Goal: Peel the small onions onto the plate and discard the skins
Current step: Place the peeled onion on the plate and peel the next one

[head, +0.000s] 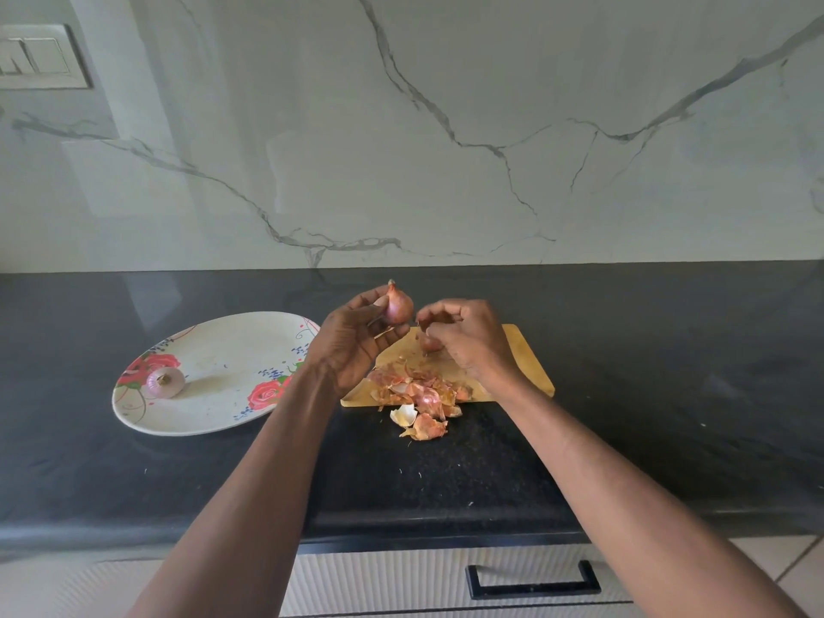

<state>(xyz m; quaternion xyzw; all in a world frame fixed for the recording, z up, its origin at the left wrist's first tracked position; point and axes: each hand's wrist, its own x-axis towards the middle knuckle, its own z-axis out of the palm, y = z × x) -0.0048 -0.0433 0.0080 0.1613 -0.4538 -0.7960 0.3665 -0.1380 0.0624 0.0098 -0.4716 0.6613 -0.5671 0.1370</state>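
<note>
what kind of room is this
Most likely a home kitchen: a dark stone countertop under a marble-look backsplash, a wooden cutting board strewn with onion skins, and a drawer below.

Counted: two small onions, one held (398, 306), one peeled (165, 382); one floral plate (232, 350); one cutting board (528, 356); one skin pile (419, 401).

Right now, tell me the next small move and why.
Probably pull the loose skin off the onion with the right hand. The left hand holds it up, still skinned, over the board; only one peeled onion lies on the plate.
</note>
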